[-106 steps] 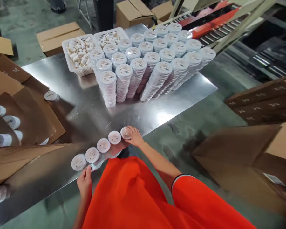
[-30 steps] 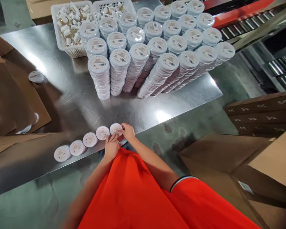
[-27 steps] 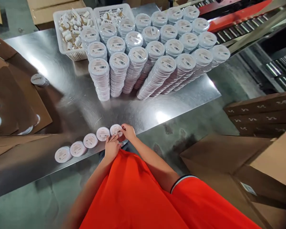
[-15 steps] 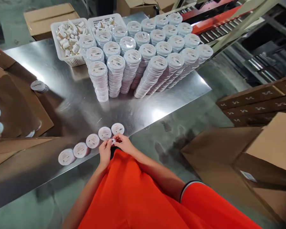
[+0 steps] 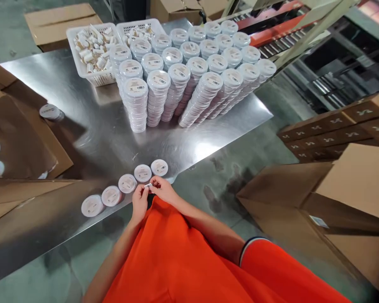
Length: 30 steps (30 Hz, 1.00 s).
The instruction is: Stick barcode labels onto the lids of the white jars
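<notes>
My left hand (image 5: 140,203) and my right hand (image 5: 162,189) meet at the steel table's near edge, with their fingertips pinching a small white label (image 5: 148,185). Just beyond them, a row of several round white lidded containers (image 5: 142,173) lies flat on the stainless steel table (image 5: 91,139). The nearest one sits a little above my right fingers, not touching them. Farther off, tall stacks of the same containers (image 5: 135,105) stand upright, and the front rows lean over.
Two white plastic baskets (image 5: 91,54) of small packed items stand behind the stacks. Brown cardboard sheets (image 5: 25,139) overlap the table's left side. Cardboard boxes (image 5: 318,198) fill the lower right, and a roller conveyor (image 5: 271,50) runs along the far right.
Both hands have drawn back from the rightmost container toward my body, now with the small label between their fingers. The view has also shifted slightly.
</notes>
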Each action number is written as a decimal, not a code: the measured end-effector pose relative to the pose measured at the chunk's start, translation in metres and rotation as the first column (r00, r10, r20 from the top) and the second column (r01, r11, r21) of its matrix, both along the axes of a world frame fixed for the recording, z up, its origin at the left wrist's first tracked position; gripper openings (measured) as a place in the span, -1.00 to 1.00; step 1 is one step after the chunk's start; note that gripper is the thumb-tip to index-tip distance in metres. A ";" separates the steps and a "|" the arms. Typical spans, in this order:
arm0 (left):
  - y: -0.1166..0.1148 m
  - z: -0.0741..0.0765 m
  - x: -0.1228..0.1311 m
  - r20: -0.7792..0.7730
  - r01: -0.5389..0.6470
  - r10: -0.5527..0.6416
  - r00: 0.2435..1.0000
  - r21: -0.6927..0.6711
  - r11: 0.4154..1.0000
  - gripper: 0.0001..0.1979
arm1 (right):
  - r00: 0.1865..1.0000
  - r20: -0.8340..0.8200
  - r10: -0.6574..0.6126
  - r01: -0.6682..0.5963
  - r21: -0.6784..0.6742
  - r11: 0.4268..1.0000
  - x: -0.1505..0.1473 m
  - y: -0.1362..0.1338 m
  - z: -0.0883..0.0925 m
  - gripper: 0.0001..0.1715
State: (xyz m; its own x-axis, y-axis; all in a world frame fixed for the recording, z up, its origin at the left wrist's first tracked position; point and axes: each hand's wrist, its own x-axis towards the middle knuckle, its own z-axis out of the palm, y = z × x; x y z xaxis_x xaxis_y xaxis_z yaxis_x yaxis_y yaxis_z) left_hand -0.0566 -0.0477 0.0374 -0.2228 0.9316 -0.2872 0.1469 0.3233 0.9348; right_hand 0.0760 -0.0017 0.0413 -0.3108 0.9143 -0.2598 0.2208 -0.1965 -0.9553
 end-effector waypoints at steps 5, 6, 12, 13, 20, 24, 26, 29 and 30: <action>0.001 0.004 0.001 -0.138 0.009 -0.013 0.990 -0.027 1.000 -0.66 | 0.997 0.046 -0.068 0.068 -0.002 0.998 -0.009 -0.002 0.001 -0.95; 0.001 0.004 0.002 -0.152 -0.009 0.002 0.988 -0.044 0.999 -0.64 | 0.995 0.065 -0.081 0.080 0.009 0.997 -0.009 -0.002 0.001 -0.93; 0.002 -0.006 -0.003 -0.301 -0.069 0.034 0.953 -0.108 0.992 -0.56 | 0.939 0.313 -0.143 0.146 0.015 0.989 -0.009 0.023 -0.017 -0.86; 0.002 -0.008 -0.006 -0.345 -0.051 0.013 0.939 -0.099 0.994 -0.58 | 0.916 0.373 -0.147 0.156 0.006 0.988 -0.010 0.030 -0.021 -0.84; 0.006 -0.021 -0.021 -0.629 0.342 -0.394 0.670 -0.210 0.916 -0.68 | 0.737 0.676 -0.018 0.120 -0.104 0.987 -0.034 0.057 -0.035 -0.79; 0.008 -0.026 -0.019 -0.671 0.374 -0.470 0.574 -0.295 0.879 -0.72 | 0.689 0.724 0.007 0.146 -0.148 0.978 -0.045 0.054 -0.033 -0.74; 0.008 -0.028 -0.018 -0.681 0.381 -0.466 0.565 -0.286 0.879 -0.73 | 0.668 0.744 0.019 0.145 -0.155 0.977 -0.047 0.053 -0.031 -0.74; 0.009 -0.030 -0.017 -0.672 0.397 -0.478 0.566 -0.286 0.872 -0.72 | 0.650 0.760 0.025 0.145 -0.156 0.977 -0.049 0.053 -0.029 -0.73; 0.009 -0.030 -0.017 -0.668 0.401 -0.482 0.567 -0.288 0.870 -0.72 | 0.645 0.764 0.022 0.146 -0.152 0.978 -0.049 0.053 -0.029 -0.73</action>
